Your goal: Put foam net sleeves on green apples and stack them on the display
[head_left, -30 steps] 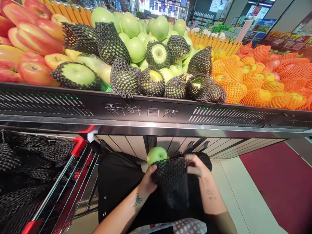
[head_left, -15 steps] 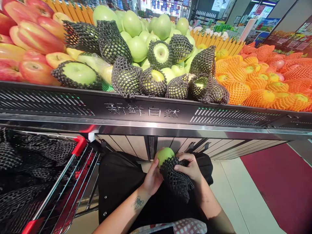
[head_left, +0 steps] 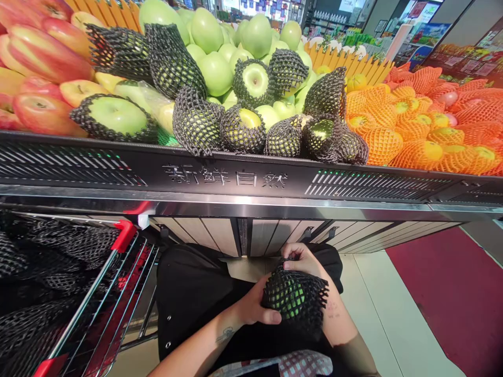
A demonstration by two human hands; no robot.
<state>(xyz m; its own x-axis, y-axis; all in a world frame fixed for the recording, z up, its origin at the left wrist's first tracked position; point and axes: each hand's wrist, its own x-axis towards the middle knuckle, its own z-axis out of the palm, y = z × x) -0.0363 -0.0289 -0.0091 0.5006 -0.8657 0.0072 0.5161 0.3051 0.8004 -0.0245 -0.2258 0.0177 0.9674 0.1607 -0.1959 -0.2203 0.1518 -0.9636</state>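
Note:
A green apple (head_left: 288, 299) sits low over my lap, wrapped in a black foam net sleeve (head_left: 310, 293). Green skin shows through the mesh, and the sleeve's loose end flares to the right. Around the apple's left side and underside curls my left hand (head_left: 257, 303), its thumb lying across the front. At the top, my right hand (head_left: 301, 260) pinches the sleeve's edge between thumb and fingers. Several apples in the same black netting, such as one netted apple (head_left: 255, 81), lie on the display in front.
The black display ledge (head_left: 243, 175) runs across in front, bearing loose green apples (head_left: 216, 73), red apples (head_left: 43, 112) and fruit in orange nets (head_left: 416, 125). At left stands a shopping cart (head_left: 126, 235) holding black net sleeves (head_left: 90, 243).
The sleeve now covers the apple, whose top was bare before. My left hand has turned over its side, and my right hand has shifted up to the sleeve's edge. The view moved slightly.

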